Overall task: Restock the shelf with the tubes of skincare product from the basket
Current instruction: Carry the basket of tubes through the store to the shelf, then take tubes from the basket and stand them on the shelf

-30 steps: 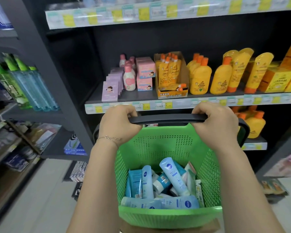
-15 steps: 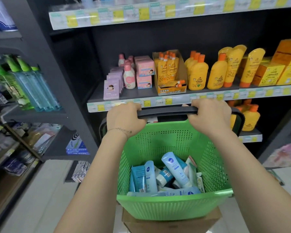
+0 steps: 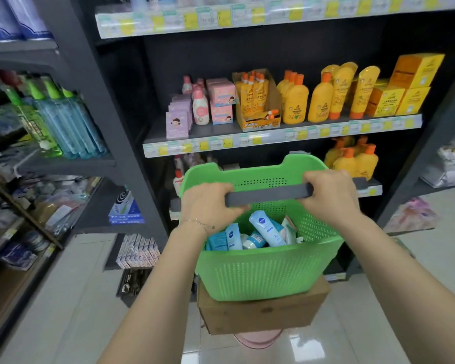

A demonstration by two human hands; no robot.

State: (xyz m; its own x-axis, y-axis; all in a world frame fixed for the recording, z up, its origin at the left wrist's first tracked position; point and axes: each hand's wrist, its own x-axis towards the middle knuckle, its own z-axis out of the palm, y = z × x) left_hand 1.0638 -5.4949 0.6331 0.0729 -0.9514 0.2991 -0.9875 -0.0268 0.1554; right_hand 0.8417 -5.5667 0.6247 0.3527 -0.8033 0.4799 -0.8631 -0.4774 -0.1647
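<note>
- Your left grip [image 3: 208, 206] and right grip [image 3: 329, 195] each curl tight round the grey handle [image 3: 268, 195]
- Tubes [image 3: 267, 228] lie in the green basket [image 3: 268, 274], above a box [image 3: 260, 315]
- Shelf [image 3: 273, 136] at 12 o'clock

The green basket [image 3: 265, 274] sits low in the middle of the frame. Its walls are full of little holes, and its dark grey handle [image 3: 268, 197] stands up across the top. Inside lie the tubes [image 3: 267, 228] (light blue and white, some with a round dark blue mark), piled every which way. Above it, in the middle of the frame, runs the dark shelf [image 3: 216, 129], with yellow and white tags [image 3: 273, 137] along its front.
</note>
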